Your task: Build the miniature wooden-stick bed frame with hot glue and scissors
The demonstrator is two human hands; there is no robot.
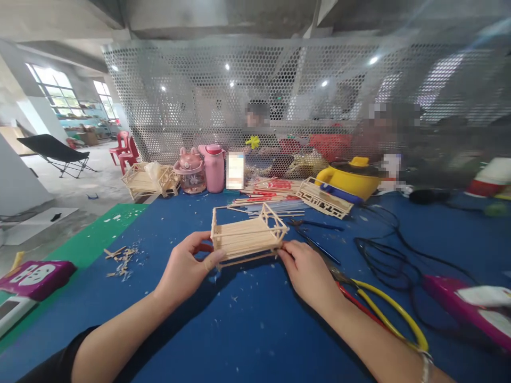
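A small bed-like frame of thin wooden sticks is held slightly tilted over the blue table. My left hand grips its left end, with the thumb along the front edge and the fingers partly hidden behind. At the lower right corner, my right hand pinches the frame between thumb and fingers. Behind it lie several loose wooden sticks and clear glue sticks. To the right of the frame are blue-handled pliers, and cutters with red and yellow handles lie beside my right forearm.
Two more stick models stand toward the back. Pink bottles, a phone and a yellow pot line a perforated screen. Black cables and purple power strips flank the work area. Wood scraps lie left.
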